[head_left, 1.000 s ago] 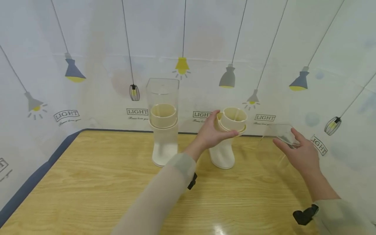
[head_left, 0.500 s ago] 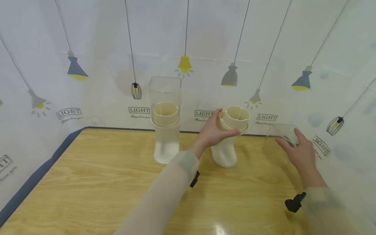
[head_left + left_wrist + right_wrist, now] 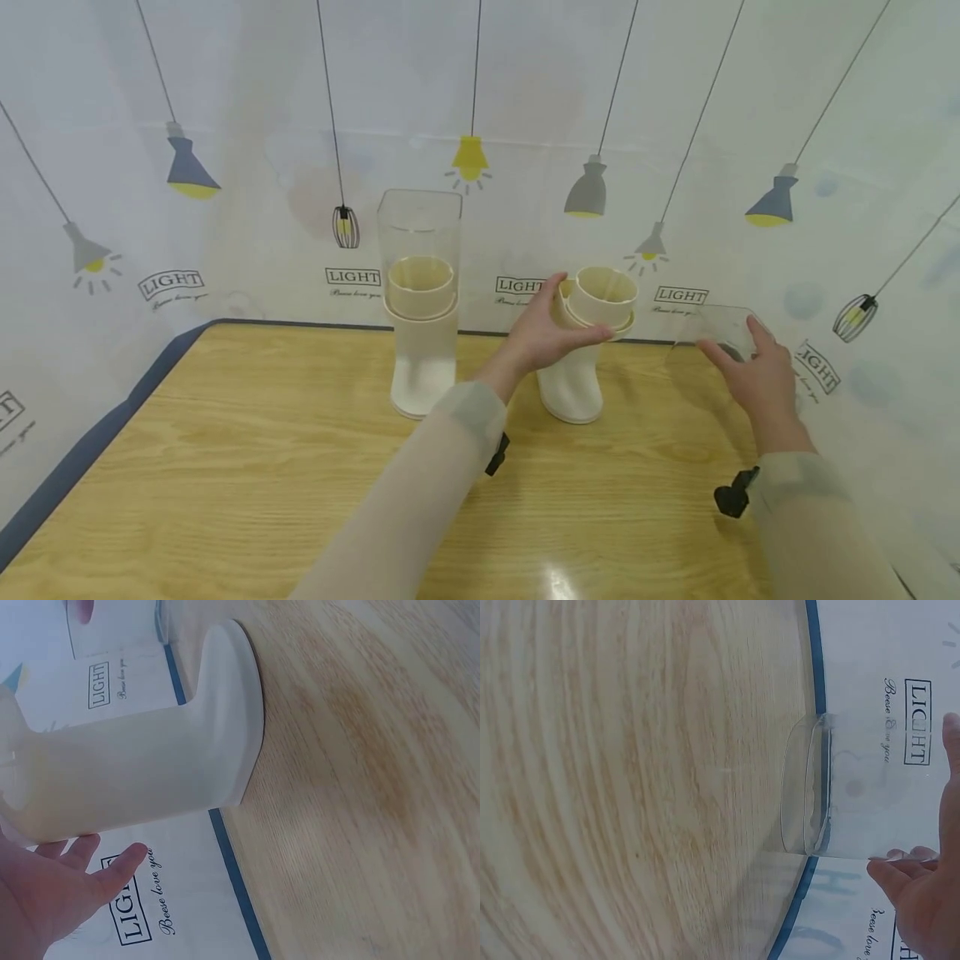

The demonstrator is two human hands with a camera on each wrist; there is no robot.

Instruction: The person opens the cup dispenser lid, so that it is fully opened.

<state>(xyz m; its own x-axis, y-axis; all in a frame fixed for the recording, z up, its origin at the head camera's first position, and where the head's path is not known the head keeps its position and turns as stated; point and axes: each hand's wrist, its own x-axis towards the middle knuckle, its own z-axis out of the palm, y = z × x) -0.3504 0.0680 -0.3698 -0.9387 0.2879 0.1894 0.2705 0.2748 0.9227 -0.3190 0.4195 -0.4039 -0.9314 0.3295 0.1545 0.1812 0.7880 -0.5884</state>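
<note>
My left hand (image 3: pixel 543 333) grips the upper rim of a cream dispenser base (image 3: pixel 572 392), thumb at its front and fingers behind; a round cream collar (image 3: pixel 602 302) sits on top. In the left wrist view the base (image 3: pixel 142 765) shows with the left hand (image 3: pixel 60 892) against its side. My right hand (image 3: pixel 763 375) holds a clear container (image 3: pixel 720 327) between thumb and fingers, to the right of the base. The right wrist view shows the right hand (image 3: pixel 930 892) at one end of the clear container (image 3: pixel 855 791).
Left of the held base stands a second cream dispenser (image 3: pixel 425 358) with a clear container (image 3: pixel 420 225) upright on it. Both stand near the back edge of the wooden table (image 3: pixel 247 467). A cloth (image 3: pixel 262 167) printed with lamps hangs behind and at the sides.
My right hand and forearm have shifted slightly left and up in view, with the clear container. My left hand keeps its grip on the base. The head view has shifted a little.
</note>
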